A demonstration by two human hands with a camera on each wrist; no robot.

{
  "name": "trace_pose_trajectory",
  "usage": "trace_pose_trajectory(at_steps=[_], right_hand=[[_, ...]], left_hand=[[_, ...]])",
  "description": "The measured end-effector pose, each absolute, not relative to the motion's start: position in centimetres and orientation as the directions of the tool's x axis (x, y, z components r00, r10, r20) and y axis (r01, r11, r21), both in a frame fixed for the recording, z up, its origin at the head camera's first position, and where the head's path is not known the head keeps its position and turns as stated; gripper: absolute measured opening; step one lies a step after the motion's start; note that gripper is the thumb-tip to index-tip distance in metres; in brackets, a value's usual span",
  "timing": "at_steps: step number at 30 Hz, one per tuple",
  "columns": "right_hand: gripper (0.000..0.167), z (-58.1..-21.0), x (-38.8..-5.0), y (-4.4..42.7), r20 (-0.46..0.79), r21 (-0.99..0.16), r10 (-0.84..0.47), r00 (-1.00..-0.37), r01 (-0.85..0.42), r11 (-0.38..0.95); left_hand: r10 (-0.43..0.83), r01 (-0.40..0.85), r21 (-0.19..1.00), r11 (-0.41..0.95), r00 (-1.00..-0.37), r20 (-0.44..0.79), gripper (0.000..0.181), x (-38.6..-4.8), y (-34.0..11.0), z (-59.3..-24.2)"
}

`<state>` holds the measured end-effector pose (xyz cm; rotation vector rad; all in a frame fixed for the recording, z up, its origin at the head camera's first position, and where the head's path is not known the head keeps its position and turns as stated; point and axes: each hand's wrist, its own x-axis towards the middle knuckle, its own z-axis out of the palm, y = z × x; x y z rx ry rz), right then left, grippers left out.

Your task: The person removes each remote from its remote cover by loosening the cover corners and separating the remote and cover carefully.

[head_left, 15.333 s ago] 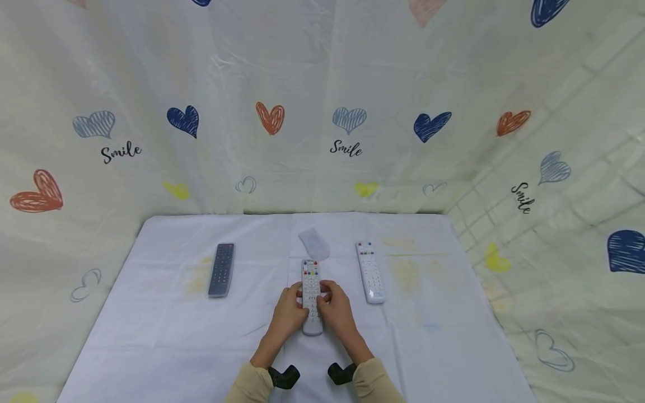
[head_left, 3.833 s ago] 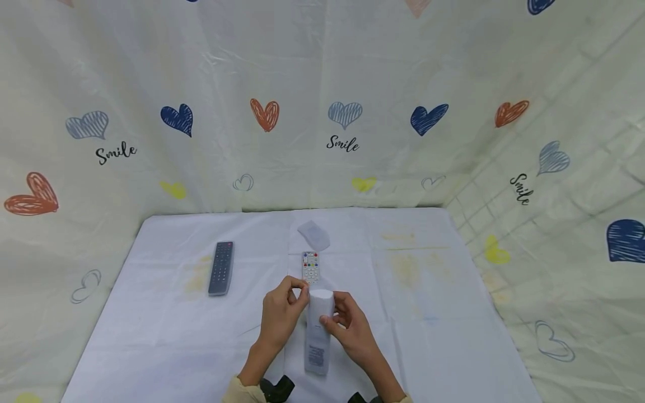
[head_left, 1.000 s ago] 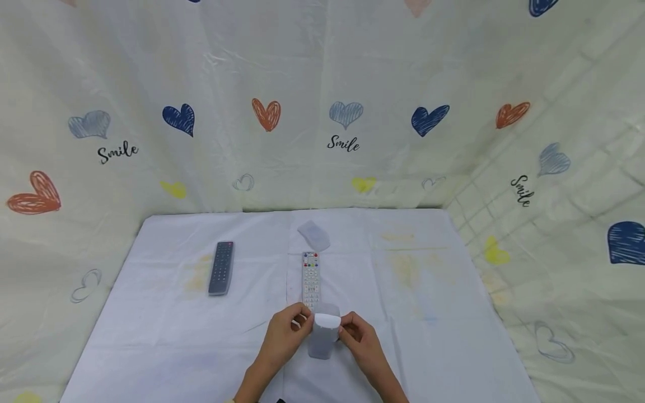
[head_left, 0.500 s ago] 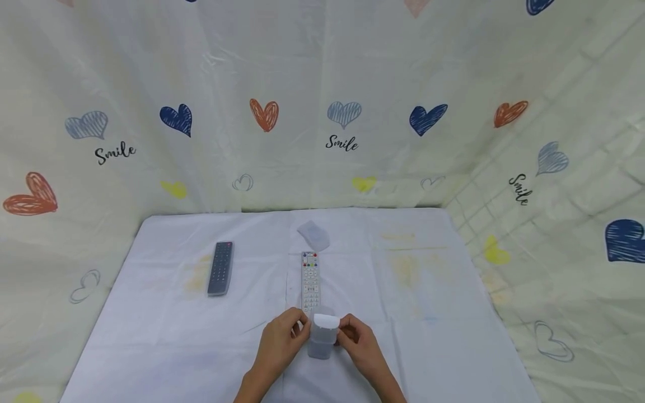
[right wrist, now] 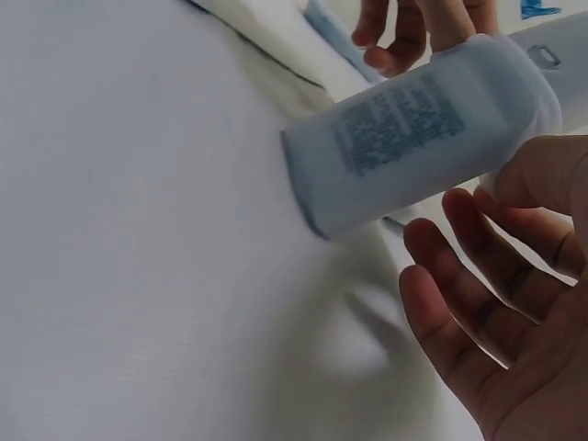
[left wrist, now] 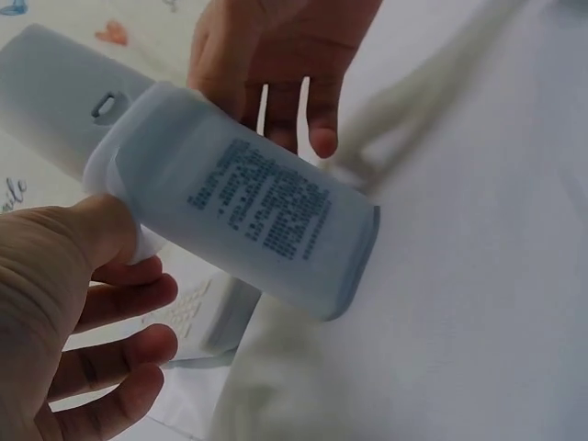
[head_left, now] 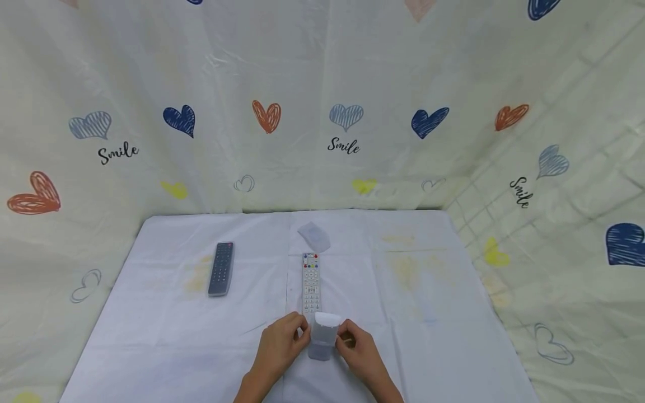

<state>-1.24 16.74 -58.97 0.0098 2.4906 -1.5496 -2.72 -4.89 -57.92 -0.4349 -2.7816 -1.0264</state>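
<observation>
Low in the head view, a white remote (head_left: 326, 320) is tilted with its end toward the camera. A translucent sleeve covers its lower part; in the left wrist view the sleeve (left wrist: 248, 202) shows printed text through it, and the remote's bare end (left wrist: 55, 92) sticks out. My left hand (head_left: 279, 344) pinches the sleeve's rim on one side. On the other side my right hand (head_left: 361, 352) pinches the rim too, thumb against it in the right wrist view, where the sleeve (right wrist: 404, 129) also shows. Its other fingers are spread loosely.
Another white remote (head_left: 311, 282), buttons up, lies just beyond my hands. A dark grey remote (head_left: 220, 270) lies to the left. Behind the white remote is a crumpled translucent sleeve (head_left: 314, 236). A white cloth (head_left: 166, 319) covers the table, with a heart-patterned curtain (head_left: 302, 162) behind.
The right-hand white remote was taken from its place and now sits between my hands, tilted up since the flat hold. The other white remote was released. Lately my hands moved slightly down.
</observation>
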Motion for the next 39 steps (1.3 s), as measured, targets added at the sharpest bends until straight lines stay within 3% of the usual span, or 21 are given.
trace_pose_trajectory(at_steps=[10,17,29,39], right_hand=[[0.013,-59.5,-0.4,16.0,-0.115,-0.807,-0.076,-0.99,0.048,0.588],[0.025,-60.4,0.2,15.6,0.002,-0.689,-0.069,-0.998,-0.052,0.723],[0.028,-61.2,0.6,15.0,0.119,-0.563,-0.038,-0.992,-0.098,0.82],[0.024,-62.1,1.1,14.8,0.143,-0.458,-0.064,-0.988,-0.123,0.88]], left_hand=[[0.267,0.323,0.553,0.768,-0.946,0.181,0.016,-2.3,-5.0,-58.7],[0.294,0.373,0.459,0.806,-0.926,0.237,0.017,-2.1,-4.9,-60.0],[0.272,0.377,0.423,0.824,-0.918,0.288,0.022,-1.8,-4.8,-61.7],[0.275,0.39,0.378,0.839,-0.905,0.325,0.025,-1.4,-4.7,-62.7]])
